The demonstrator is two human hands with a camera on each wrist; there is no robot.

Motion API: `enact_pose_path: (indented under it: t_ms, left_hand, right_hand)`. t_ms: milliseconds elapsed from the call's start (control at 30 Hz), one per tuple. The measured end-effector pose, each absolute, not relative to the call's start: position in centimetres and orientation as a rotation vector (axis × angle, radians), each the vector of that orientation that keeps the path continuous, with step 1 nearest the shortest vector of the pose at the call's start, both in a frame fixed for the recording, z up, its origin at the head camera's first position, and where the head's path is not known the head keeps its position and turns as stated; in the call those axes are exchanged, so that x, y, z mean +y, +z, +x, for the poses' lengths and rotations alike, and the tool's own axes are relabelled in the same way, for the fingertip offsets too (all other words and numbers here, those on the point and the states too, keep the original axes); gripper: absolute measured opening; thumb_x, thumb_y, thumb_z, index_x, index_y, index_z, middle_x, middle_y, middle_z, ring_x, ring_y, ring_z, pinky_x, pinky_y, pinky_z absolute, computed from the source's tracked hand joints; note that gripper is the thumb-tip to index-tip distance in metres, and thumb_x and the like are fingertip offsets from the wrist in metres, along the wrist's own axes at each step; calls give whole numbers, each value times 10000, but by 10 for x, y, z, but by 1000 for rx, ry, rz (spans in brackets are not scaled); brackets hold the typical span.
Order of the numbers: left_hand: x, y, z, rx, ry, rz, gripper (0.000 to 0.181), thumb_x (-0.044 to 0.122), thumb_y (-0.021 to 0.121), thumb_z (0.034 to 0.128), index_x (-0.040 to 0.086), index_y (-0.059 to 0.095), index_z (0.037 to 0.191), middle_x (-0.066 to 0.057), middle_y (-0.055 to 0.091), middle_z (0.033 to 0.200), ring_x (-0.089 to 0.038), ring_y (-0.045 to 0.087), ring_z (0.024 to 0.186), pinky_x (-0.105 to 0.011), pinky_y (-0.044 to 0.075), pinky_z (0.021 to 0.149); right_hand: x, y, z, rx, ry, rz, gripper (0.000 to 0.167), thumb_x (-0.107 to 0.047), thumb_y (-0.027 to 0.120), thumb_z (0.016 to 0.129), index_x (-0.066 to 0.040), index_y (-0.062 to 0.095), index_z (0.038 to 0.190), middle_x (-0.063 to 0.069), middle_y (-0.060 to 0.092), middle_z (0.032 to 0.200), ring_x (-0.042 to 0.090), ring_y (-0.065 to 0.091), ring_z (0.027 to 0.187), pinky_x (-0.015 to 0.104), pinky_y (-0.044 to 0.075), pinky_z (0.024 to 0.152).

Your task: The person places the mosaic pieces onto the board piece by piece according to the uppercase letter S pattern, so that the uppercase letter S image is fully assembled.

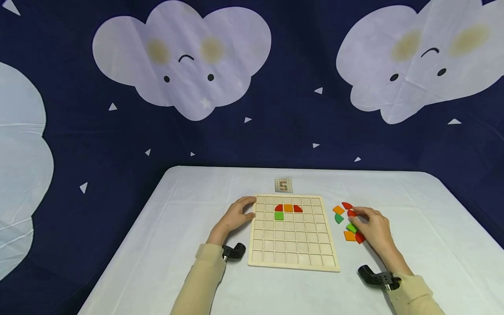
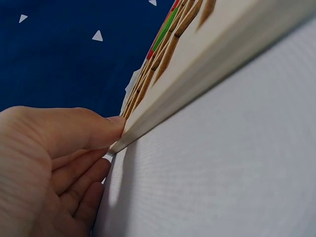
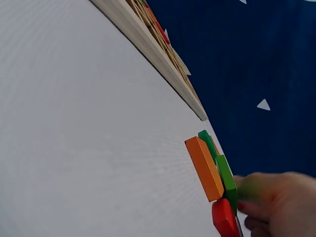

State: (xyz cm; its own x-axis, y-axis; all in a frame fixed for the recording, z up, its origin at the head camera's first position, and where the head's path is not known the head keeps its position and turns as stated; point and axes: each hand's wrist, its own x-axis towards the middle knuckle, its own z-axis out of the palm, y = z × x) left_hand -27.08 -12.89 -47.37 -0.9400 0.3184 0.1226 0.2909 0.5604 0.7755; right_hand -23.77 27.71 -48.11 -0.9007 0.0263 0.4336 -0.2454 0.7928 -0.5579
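Observation:
A pale wooden grid board (image 1: 293, 245) lies flat on the table. Two red quarter-round tiles, an orange square tile (image 1: 288, 208) and a green square tile (image 1: 279, 215) sit in its upper cells. My left hand (image 1: 232, 217) rests at the board's upper left edge, thumb and fingertips touching the rim, as the left wrist view also shows. To the right of the board, my right hand (image 1: 374, 227) pinches a red tile (image 1: 351, 213) between thumb and forefinger. That tile is partly hidden. In the right wrist view a green tile (image 3: 226, 182) stands in front of the thumb.
Around the right hand lie loose tiles: another red one (image 1: 347, 205), orange ones (image 1: 349, 236), a dark green quarter-round (image 1: 339, 218) and a red one (image 1: 360, 237) under the hand. A small pattern card (image 1: 283, 185) lies behind the board on the white table (image 1: 197, 188).

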Motion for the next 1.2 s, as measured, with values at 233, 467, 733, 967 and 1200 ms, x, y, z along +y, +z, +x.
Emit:
enact_pose_path:
  t_ms: [233,467,733,967,1200]
  left_hand:
    - [-130,-474,-271,2749,1342,524,521,76,654,862,20,492,1353,-98,457,1395,-248,353,1330,-395,264,1107]
    - [-132,-472,-271,2758,1339,540,518,70,652,859,13,494,1350,-106,457,1395,-257,356,1328,-403,268,1105]
    - [-130,-471,-269,2731,1379,563,507,44,645,858,-6,497,1340,-124,461,1387,-270,361,1323,-405,271,1105]
    - [-130,-472,-270,2740,1365,566,511,45,654,850,-1,503,1336,-117,467,1385,-266,368,1320,-406,271,1104]
    - [-130,-472,-270,2743,1366,564,512,47,653,851,-11,499,1336,-118,468,1384,-266,368,1320,-405,269,1105]
  right_hand:
    - [264,-448,-233,-2471,946,168,313,-98,713,829,22,661,1114,218,647,1059,408,568,964,537,431,819]
    - [230,-411,-230,-2409,1059,252,342,-196,731,839,-50,672,1143,118,655,1110,323,577,1008,367,459,838]
    - [179,-399,-232,-2350,1184,461,332,-146,755,809,-73,684,1125,77,662,1104,326,596,993,454,471,824]
    - [145,-412,-236,-2380,1255,615,342,-126,763,795,-69,686,1123,49,681,1052,295,588,991,511,477,835]
    - [125,-432,-234,-2450,1238,713,342,-136,768,790,-86,692,1121,21,676,1069,267,586,1049,502,481,871]
